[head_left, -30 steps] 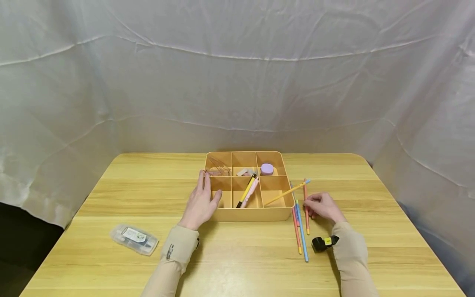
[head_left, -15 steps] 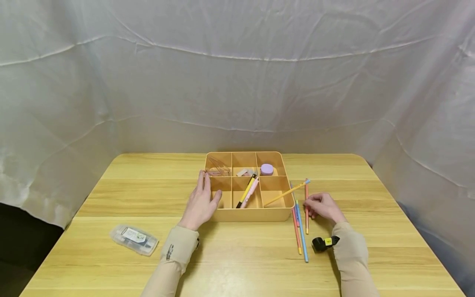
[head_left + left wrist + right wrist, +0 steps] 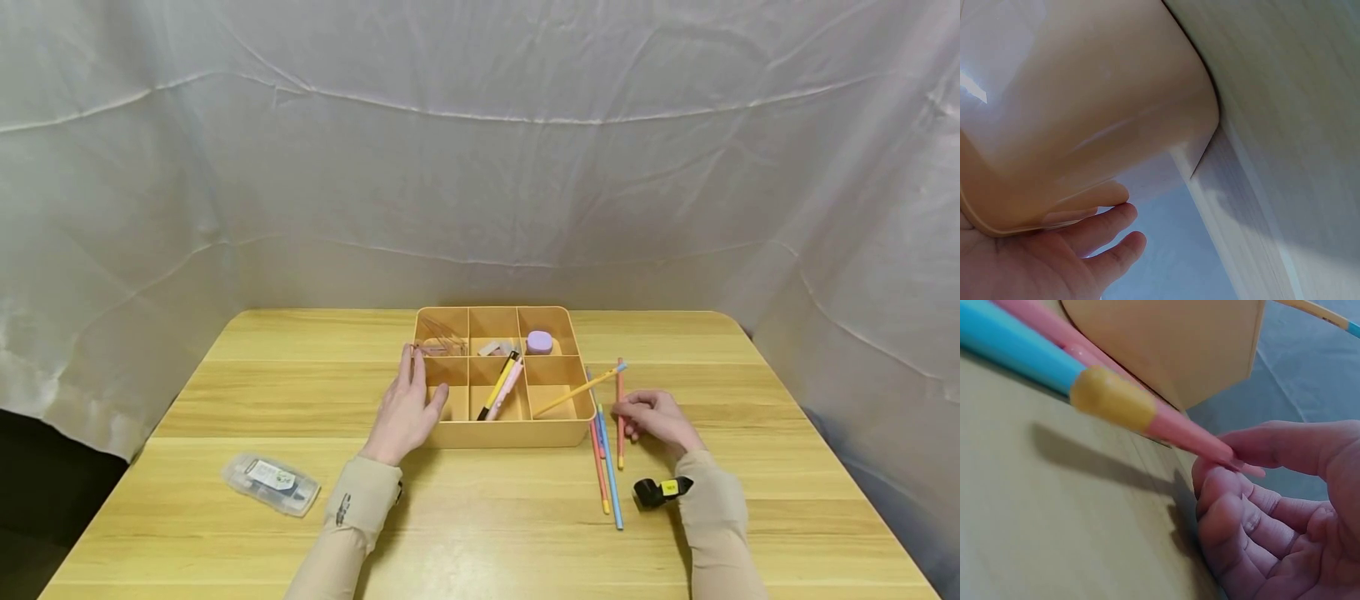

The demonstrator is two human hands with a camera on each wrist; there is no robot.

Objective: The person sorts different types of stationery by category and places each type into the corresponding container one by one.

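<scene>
A light-orange organizer box [image 3: 517,434] with several compartments stands mid-table. My left hand [image 3: 401,414] rests at its left wall, fingers extended along the outside and thumb reaching over the rim. In the left wrist view the fingers [image 3: 1100,228] touch the box's wall. Right of the box, my right hand [image 3: 660,419] pinches a red pencil [image 3: 621,454] between thumb and fingertips. In the right wrist view its yellow-ended tip [image 3: 1113,400] stands clear above its shadow on the table. Beside it lie a blue pencil [image 3: 612,492] and another red pencil [image 3: 602,479].
A yellow pencil [image 3: 566,397] leans over the box's right wall. The box holds a yellow-and-black pen [image 3: 497,389], a pink pen [image 3: 507,389], a purple item [image 3: 539,342] and small pieces. A translucent case [image 3: 272,484] lies at the left. Grey curtains [image 3: 480,183] surround the table.
The red pencil in my right hand has tilted and risen slightly, and the right wrist has shifted a little to the right. The left hand and the box have stayed put.
</scene>
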